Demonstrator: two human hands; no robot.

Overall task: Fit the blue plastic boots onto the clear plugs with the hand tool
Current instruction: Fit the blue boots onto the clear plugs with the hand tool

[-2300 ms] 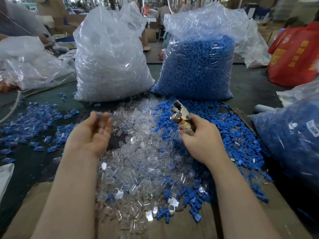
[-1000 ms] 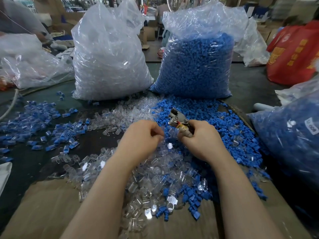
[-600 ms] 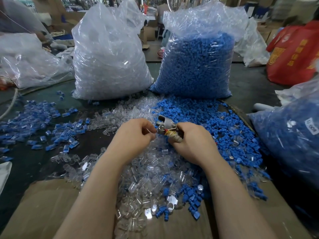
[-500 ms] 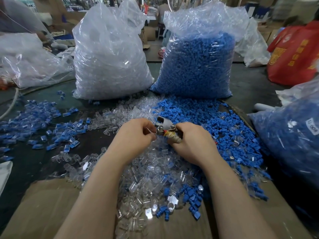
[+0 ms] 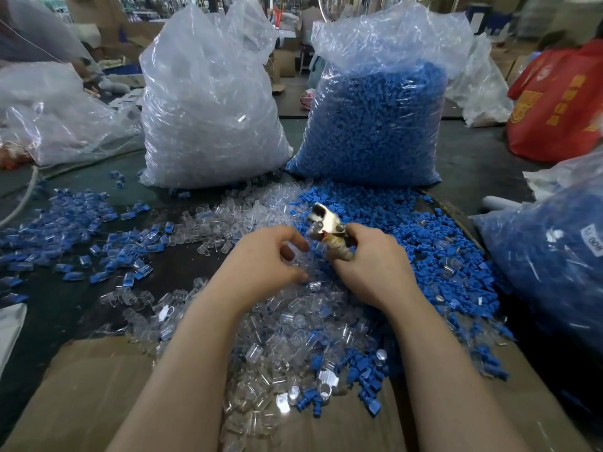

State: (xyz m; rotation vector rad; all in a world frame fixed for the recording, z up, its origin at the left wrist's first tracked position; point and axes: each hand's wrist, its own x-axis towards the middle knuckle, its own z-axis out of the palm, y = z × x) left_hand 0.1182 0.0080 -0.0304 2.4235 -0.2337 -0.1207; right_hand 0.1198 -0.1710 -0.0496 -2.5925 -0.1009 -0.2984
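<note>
two hands work over a big heap of tiny parts. the right hand (image 5: pixel 372 265) has its fingers curled tight round the taped handle of the hand tool (image 5: pixel 328 228), and the shiny metal head pokes up and to the left. a small clear bit seems to sit at the head, but it is too small to tell if it is a plug sitting in place. the left hand (image 5: pixel 264 259) hovers just beside the tool with fingers loosely bent and spread, thumb low near the heap — i cannot see it pinching anything. the clear plugs (image 5: pixel 280 324) lie in a pile under and in front of both hands, and the blue boots (image 5: pixel 408 236) lie in a pile to the right, behind the right hand. on the left lies a scatter that looks like finished pieces (image 5: pixel 107 243), blue and clear together. at the back stand a bag of clear parts (image 5: pixel 208 102) and a bag of blue parts (image 5: pixel 375 119). what could go wrong? the parts are small and slick, so one may slip from the fingertips and get lost in the heap. clear on clear is hard to see, so the left hand may grab two, or one the wrong way round. if a boot goes on crooked and the tool squeezes, it may crack or jam — and a finger near the head could get nipped.
</note>
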